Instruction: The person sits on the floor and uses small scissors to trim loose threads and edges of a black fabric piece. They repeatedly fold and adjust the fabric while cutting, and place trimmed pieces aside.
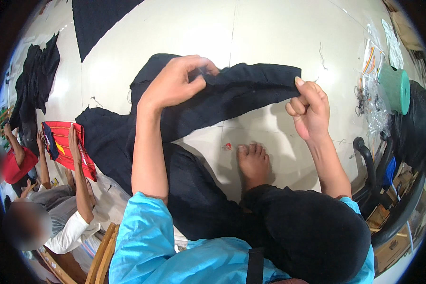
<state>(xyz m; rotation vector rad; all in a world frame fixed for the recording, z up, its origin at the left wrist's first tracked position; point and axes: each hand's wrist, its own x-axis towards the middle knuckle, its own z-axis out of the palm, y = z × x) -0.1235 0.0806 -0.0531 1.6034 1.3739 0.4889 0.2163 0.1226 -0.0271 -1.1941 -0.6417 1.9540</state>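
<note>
A length of black cloth stretches across in front of me, its far end narrow and squared off. My right hand pinches the corner of that end between thumb and curled fingers. Over the cloth's upper edge, my left hand has its thumb and forefinger apart. Its fingertips are smeared by motion and the other fingers are hidden. More of the black cloth drapes down to the left and across my lap, below my left forearm. My bare foot rests on the floor between my arms.
A co-worker at the left holds a red striped cloth; another person in red sits beyond. Black cloth pieces lie or hang at the far left and top. On the right are a green spool, clear plastic and black curved chair parts.
</note>
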